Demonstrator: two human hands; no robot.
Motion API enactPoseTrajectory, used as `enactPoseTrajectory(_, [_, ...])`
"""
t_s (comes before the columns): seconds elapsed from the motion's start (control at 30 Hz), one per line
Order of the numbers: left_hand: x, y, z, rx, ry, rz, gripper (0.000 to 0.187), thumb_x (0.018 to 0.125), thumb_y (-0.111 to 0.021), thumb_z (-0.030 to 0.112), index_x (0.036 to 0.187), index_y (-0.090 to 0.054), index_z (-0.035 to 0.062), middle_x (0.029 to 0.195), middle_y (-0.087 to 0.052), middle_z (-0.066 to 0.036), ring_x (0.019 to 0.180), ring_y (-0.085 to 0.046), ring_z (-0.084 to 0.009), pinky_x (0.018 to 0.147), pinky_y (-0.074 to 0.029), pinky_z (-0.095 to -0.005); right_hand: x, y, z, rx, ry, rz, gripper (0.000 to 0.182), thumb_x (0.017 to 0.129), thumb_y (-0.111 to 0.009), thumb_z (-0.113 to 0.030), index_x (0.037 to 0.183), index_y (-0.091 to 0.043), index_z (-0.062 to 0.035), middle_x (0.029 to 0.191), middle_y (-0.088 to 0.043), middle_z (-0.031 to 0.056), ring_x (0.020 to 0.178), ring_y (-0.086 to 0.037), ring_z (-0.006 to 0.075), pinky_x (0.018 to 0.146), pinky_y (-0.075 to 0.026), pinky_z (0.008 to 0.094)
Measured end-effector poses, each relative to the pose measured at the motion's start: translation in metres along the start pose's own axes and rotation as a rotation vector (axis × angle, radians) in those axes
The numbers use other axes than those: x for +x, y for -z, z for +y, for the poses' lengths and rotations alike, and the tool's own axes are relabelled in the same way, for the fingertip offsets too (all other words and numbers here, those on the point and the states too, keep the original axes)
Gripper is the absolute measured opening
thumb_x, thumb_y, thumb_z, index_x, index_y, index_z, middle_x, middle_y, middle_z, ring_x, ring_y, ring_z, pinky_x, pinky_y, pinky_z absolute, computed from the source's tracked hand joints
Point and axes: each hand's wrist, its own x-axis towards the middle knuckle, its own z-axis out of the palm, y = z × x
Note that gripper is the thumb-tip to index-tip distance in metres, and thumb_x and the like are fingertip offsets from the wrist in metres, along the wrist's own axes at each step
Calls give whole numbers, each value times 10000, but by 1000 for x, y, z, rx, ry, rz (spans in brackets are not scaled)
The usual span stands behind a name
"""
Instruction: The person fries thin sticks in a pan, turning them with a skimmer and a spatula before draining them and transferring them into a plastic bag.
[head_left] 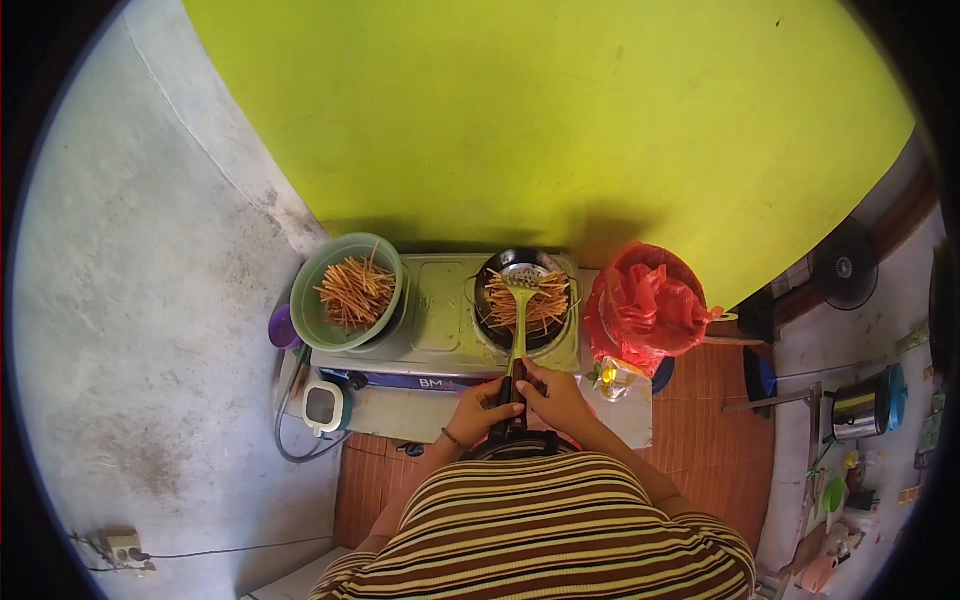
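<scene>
A skimmer [519, 325] with a perforated metal head and a long handle reaches from my body over the small dark wok [497, 328]. My left hand [480, 413] closes on the dark lower part of its handle. On the other side, my right hand [557, 400] grips the same handle, a little higher up. The skimmer's head lies at the wok's far side, against thin orange-brown sticks [548, 305] that fill the wok. A dark object [520, 443] below my hands is partly hidden, and I cannot make out its kind.
The wok sits on the right burner of a gas stove [440, 300]. A green basin [330, 250] of similar sticks stands at left, beside a purple container [283, 326]. At right are a red plastic bag [650, 300] in a container and a glass [612, 380]. A green wall [560, 120] rises behind.
</scene>
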Motion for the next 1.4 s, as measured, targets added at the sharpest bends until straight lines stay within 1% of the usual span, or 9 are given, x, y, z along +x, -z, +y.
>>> enactPoseTrajectory(0.27, [-12,12,4,-35,30,4,472,775,-675,13,1218,-513,-15,1032,-607,-34,921,-575,-102,811,-477,-254,13,9,12,344,-117,-143,444,893,-539,-101,1323,-443,-52,769,-632,54,620,-586,87,548,-481,225])
enactPoseTrajectory(0.37, [-21,20,2,-39,71,15,530,771,-674,5,1262,-475,-12,1052,-601,-40,910,-574,-101,802,-483,-251,29,11,45,200,-54,2,307,868,-566,-98,1169,-571,-39,758,-645,71,619,-608,110,568,-494,242])
enactPoseTrajectory(0.47, [-33,23,8,-19,72,20,611,770,-667,6,1324,-411,-23,1055,-592,-38,899,-566,-96,807,-480,-243,36,7,75,-14,-36,-22,162,814,-585,-55,959,-643,-18,740,-655,93,632,-625,129,590,-502,264])
enactPoseTrajectory(0.57, [-42,32,1,-8,69,12,622,766,-674,5,1325,-401,-33,1036,-591,-35,880,-572,-93,789,-489,-242,38,-12,112,-207,3,-168,148,747,-586,-30,868,-667,-3,733,-659,133,635,-644,196,610,-513,300])
enactPoseTrajectory(0.67, [-51,32,0,-49,95,17,633,765,-675,0,1330,-391,-35,1047,-587,-44,873,-577,-97,786,-493,-246,38,-44,153,-348,66,-187,145,709,-619,-124,788,-674,-15,778,-664,144,710,-650,292,652,-516,365])
enactPoseTrajectory(0.77, [-55,30,1,-45,100,13,635,767,-674,0,1332,-385,-39,1056,-585,-54,881,-579,-105,803,-489,-253,36,-67,182,-539,404,-79,119,703,-627,-123,776,-690,-53,800,-670,149,708,-655,303,660,-522,385])
enactPoseTrajectory(0.87, [-55,31,-5,-44,72,18,638,767,-678,6,1331,-385,-44,1063,-585,-58,887,-580,-109,823,-481,-256,38,-74,174,-811,-78,-385,176,713,-624,-147,829,-690,-32,810,-668,173,730,-666,306,655,-524,426])
enactPoseTrajectory(1.07, [-55,34,-6,-49,103,18,634,766,-677,-22,1334,-396,-28,1129,-553,-28,974,-522,-85,870,-433,-243,37,-93,186,-882,-60,-320,178,718,-601,-131,838,-700,-44,827,-670,183,745,-671,304,667,-530,413])
enactPoseTrajectory(1.4, [-50,35,3,-34,67,25,665,764,-681,24,1343,-364,-55,1081,-568,-42,913,-548,-90,815,-459,-241,34,-89,174,-862,-142,-305,177,731,-581,-141,829,-699,-52,842,-666,188,769,-666,314,690,-526,419])
